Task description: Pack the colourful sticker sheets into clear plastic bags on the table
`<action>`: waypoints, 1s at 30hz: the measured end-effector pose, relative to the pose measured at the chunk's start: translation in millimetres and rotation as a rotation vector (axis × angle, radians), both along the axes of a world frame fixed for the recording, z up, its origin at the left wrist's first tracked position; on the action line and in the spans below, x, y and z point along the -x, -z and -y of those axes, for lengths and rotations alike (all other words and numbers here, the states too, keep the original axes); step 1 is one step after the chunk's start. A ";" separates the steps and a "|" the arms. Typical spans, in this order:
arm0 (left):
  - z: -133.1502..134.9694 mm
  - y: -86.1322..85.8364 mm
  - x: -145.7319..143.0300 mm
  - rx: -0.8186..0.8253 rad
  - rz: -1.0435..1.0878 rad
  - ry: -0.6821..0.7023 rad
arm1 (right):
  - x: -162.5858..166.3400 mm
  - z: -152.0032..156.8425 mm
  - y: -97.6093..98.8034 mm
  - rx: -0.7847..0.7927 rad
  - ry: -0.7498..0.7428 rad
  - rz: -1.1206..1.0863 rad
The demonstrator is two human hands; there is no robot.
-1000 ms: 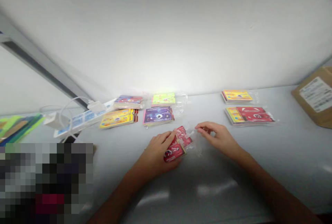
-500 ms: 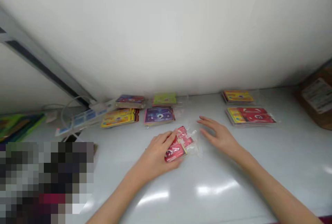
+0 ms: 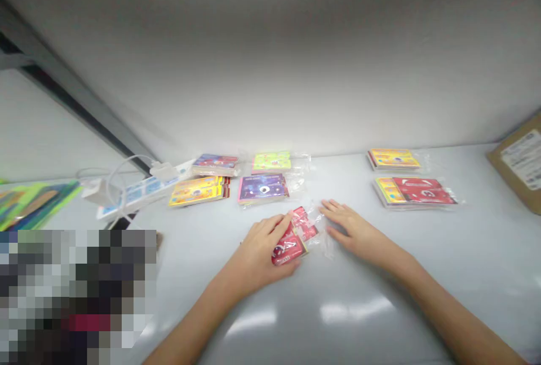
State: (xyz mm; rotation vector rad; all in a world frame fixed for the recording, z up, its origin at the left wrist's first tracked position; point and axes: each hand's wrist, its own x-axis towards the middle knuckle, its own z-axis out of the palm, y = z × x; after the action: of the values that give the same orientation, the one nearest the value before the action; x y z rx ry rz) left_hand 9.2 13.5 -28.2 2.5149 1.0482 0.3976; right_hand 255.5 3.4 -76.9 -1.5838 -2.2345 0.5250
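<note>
My left hand (image 3: 264, 249) curves over red card packets (image 3: 291, 245) in a clear plastic bag, thumb along the near edge and fingers across the top. The packets lie on the grey table, partly hidden under that hand. To their right, my right hand (image 3: 349, 227) is open with fingers stretched, its fingertips by the loose clear end of the bag (image 3: 324, 241). Just behind the left hand sits a purple card bundle (image 3: 262, 187), with a green one (image 3: 273, 161) beyond it.
At left are a yellow bundle (image 3: 196, 190), a dark blue-red bundle (image 3: 216, 163) and a white power strip (image 3: 139, 193) with cables. A yellow stack (image 3: 394, 158) and a red-yellow stack (image 3: 422, 191) sit at right. A cardboard box (image 3: 522, 156) borders the right; a wall stands behind.
My right hand has moved slightly left and down, closer to the bag's loose end. The left hand stays on the red packets. The camera view has shifted a little.
</note>
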 end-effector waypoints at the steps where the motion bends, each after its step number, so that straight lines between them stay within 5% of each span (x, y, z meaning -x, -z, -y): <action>1: 0.0 0.1 0.0 0.000 0.005 -0.003 | -0.3 0.1 0.3 -0.008 -0.002 -0.003; 14: 1.1 -0.7 0.9 0.015 0.023 -0.014 | -1.5 4.9 -35.4 0.057 -0.048 -0.135; 21: 1.3 -1.5 1.6 0.016 0.013 -0.006 | 1.7 7.5 -35.9 0.230 -0.145 -0.152; 30: 2.0 -3.1 0.9 0.036 -0.011 -0.012 | 7.8 8.9 -35.4 0.174 -0.117 -0.127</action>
State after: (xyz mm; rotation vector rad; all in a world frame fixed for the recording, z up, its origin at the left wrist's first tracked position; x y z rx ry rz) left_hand 8.3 11.5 -25.1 2.4828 1.0659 0.3659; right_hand 247.7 -5.4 -41.5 -1.4598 -2.2464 0.8496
